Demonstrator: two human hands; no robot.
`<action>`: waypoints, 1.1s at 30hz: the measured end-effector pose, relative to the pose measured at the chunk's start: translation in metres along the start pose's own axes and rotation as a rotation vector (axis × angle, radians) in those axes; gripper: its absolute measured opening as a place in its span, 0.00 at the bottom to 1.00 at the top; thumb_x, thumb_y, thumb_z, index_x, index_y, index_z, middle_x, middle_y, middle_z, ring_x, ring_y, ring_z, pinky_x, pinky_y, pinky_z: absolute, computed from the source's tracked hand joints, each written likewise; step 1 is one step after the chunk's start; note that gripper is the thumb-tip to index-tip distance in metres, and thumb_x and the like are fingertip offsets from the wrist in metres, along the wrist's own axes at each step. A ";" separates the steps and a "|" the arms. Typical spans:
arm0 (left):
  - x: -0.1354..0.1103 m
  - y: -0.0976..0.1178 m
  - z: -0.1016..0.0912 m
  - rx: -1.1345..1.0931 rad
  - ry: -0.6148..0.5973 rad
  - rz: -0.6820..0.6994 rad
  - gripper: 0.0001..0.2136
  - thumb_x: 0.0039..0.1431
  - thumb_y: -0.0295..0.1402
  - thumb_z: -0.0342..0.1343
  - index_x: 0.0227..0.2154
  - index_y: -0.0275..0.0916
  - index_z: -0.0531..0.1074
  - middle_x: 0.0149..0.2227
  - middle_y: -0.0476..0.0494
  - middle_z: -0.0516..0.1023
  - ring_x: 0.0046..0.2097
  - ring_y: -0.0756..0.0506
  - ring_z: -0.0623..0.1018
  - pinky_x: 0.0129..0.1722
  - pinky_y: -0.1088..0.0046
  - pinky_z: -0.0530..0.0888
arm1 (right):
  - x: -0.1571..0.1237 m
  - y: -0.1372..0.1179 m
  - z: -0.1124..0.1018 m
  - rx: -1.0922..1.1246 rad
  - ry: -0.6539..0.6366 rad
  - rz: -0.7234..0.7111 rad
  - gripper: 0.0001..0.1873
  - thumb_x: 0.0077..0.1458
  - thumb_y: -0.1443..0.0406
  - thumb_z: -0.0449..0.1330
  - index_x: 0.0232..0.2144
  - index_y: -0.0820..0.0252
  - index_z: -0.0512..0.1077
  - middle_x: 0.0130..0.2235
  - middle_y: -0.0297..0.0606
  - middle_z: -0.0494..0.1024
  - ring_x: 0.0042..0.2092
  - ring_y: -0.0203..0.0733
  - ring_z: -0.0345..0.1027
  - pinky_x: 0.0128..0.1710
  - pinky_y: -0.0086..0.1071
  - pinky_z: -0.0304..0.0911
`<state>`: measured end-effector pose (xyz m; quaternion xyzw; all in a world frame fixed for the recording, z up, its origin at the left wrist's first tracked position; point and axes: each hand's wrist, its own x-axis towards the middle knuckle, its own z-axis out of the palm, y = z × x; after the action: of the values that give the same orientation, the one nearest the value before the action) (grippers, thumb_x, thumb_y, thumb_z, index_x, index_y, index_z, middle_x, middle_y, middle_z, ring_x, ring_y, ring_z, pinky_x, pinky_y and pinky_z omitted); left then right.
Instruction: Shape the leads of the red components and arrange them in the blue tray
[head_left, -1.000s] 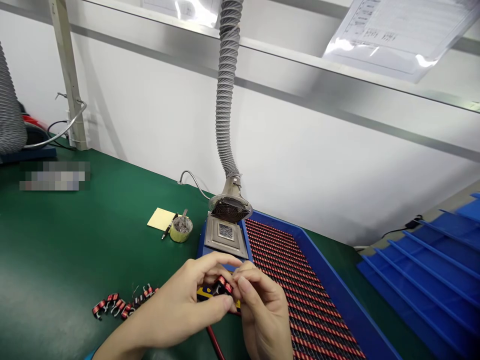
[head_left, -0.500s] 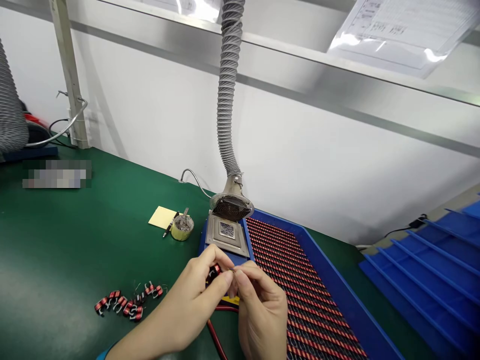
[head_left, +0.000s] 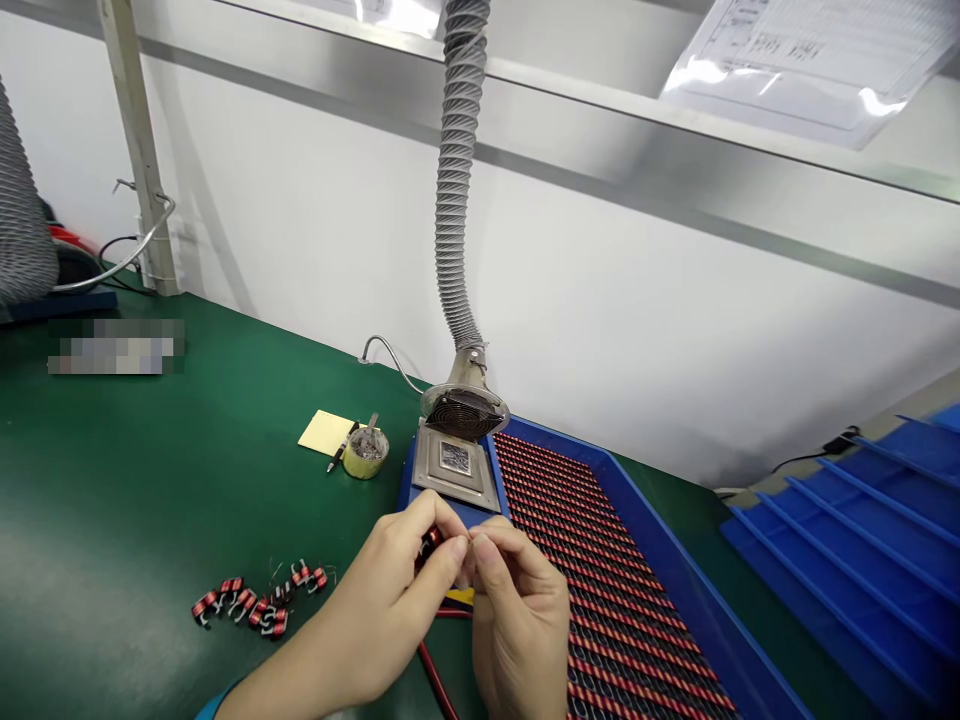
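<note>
My left hand [head_left: 390, 590] and my right hand [head_left: 517, 610] meet low in the middle of the view, fingers pinched together on a small red and black coil [head_left: 433, 541]. The coil sits between my left thumb and fingers, and my right fingertips pinch at its end. Just behind them stands a square metal solder pot [head_left: 455, 465] on a blue base. To the right lies a blue tray [head_left: 660, 580] filled with rows of red coils. A small heap of loose coils [head_left: 255, 605] lies on the green table [head_left: 150, 480] to the left.
A grey ribbed fume hose [head_left: 454, 200] hangs down to a round intake above the solder pot. A small tin [head_left: 365, 455], a pen and a yellow pad [head_left: 324, 432] lie left of it. Stacked blue trays [head_left: 862, 540] stand at the right. A red cable [head_left: 431, 670] runs beneath my hands.
Both hands have shifted slightly up and toward the solder pot, still pinched on the coil. The view has drifted a little.
</note>
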<state>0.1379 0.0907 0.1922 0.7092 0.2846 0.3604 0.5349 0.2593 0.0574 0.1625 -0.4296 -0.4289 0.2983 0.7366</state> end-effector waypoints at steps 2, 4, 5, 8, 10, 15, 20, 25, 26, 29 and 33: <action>0.000 0.000 0.000 -0.014 0.006 -0.002 0.10 0.67 0.37 0.44 0.31 0.41 0.65 0.32 0.51 0.69 0.34 0.48 0.66 0.35 0.75 0.63 | 0.000 0.000 0.001 0.021 -0.002 0.009 0.08 0.52 0.62 0.66 0.23 0.57 0.78 0.23 0.31 0.69 0.25 0.32 0.62 0.24 0.23 0.62; 0.000 -0.001 0.000 -0.026 0.006 0.000 0.10 0.67 0.37 0.44 0.30 0.41 0.64 0.32 0.51 0.70 0.35 0.48 0.66 0.35 0.75 0.64 | 0.000 0.000 0.002 0.036 0.001 0.018 0.08 0.52 0.61 0.66 0.23 0.57 0.77 0.23 0.31 0.69 0.25 0.32 0.62 0.24 0.23 0.62; 0.000 -0.001 -0.001 -0.035 0.004 0.001 0.10 0.67 0.37 0.44 0.30 0.41 0.64 0.32 0.51 0.69 0.35 0.48 0.66 0.36 0.75 0.64 | 0.000 0.000 0.002 0.043 0.003 0.026 0.08 0.51 0.61 0.66 0.23 0.57 0.77 0.22 0.31 0.69 0.25 0.32 0.62 0.24 0.23 0.62; 0.000 0.000 -0.001 -0.062 -0.002 0.002 0.11 0.68 0.37 0.43 0.30 0.41 0.64 0.32 0.51 0.69 0.35 0.49 0.67 0.36 0.76 0.64 | -0.001 0.000 0.002 0.057 -0.001 0.054 0.09 0.52 0.60 0.66 0.23 0.57 0.77 0.22 0.30 0.69 0.25 0.31 0.62 0.24 0.23 0.62; 0.000 0.001 -0.001 -0.074 -0.011 0.005 0.11 0.68 0.37 0.43 0.31 0.41 0.64 0.32 0.51 0.69 0.35 0.49 0.67 0.36 0.76 0.64 | -0.001 -0.001 0.003 0.057 -0.005 0.072 0.10 0.52 0.60 0.66 0.22 0.57 0.76 0.22 0.30 0.69 0.25 0.31 0.62 0.25 0.23 0.62; 0.000 -0.002 0.000 -0.125 -0.026 0.004 0.11 0.68 0.37 0.44 0.30 0.41 0.63 0.32 0.51 0.68 0.35 0.49 0.67 0.36 0.75 0.64 | -0.002 -0.002 0.005 0.061 0.008 0.058 0.11 0.52 0.59 0.66 0.22 0.58 0.76 0.21 0.30 0.69 0.24 0.32 0.61 0.24 0.25 0.63; 0.000 -0.005 0.000 -0.217 -0.009 -0.025 0.08 0.68 0.38 0.42 0.34 0.42 0.60 0.30 0.53 0.66 0.34 0.50 0.67 0.35 0.75 0.63 | -0.004 0.003 0.003 0.015 0.008 -0.010 0.07 0.54 0.62 0.64 0.26 0.57 0.77 0.23 0.31 0.70 0.25 0.33 0.63 0.24 0.26 0.63; 0.003 0.001 -0.004 -0.175 -0.053 -0.033 0.05 0.65 0.33 0.48 0.33 0.40 0.67 0.32 0.52 0.69 0.35 0.50 0.68 0.35 0.76 0.63 | -0.004 0.003 0.000 -0.034 0.024 -0.059 0.06 0.52 0.63 0.66 0.25 0.56 0.78 0.23 0.31 0.69 0.26 0.33 0.62 0.25 0.25 0.62; 0.003 0.002 -0.004 -0.178 -0.054 -0.032 0.06 0.64 0.33 0.49 0.33 0.40 0.68 0.32 0.52 0.70 0.35 0.50 0.68 0.34 0.76 0.63 | -0.003 0.002 0.000 -0.024 0.013 -0.058 0.06 0.52 0.63 0.66 0.25 0.56 0.78 0.23 0.31 0.68 0.26 0.33 0.62 0.25 0.25 0.62; 0.005 0.003 -0.006 -0.195 -0.059 -0.023 0.07 0.63 0.32 0.50 0.31 0.39 0.69 0.30 0.53 0.70 0.33 0.51 0.67 0.32 0.77 0.62 | -0.001 -0.002 0.000 0.015 -0.007 -0.039 0.05 0.50 0.62 0.67 0.24 0.55 0.79 0.22 0.30 0.68 0.25 0.33 0.62 0.24 0.25 0.62; 0.005 0.003 -0.008 -0.183 -0.064 -0.003 0.08 0.63 0.32 0.50 0.28 0.39 0.69 0.28 0.54 0.70 0.31 0.51 0.66 0.31 0.77 0.61 | 0.001 -0.005 0.000 0.046 -0.018 -0.024 0.04 0.48 0.62 0.68 0.24 0.53 0.79 0.22 0.30 0.69 0.24 0.32 0.63 0.23 0.23 0.62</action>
<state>0.1346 0.0980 0.1974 0.6680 0.2343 0.3614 0.6069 0.2597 0.0556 0.1673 -0.4045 -0.4338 0.3032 0.7459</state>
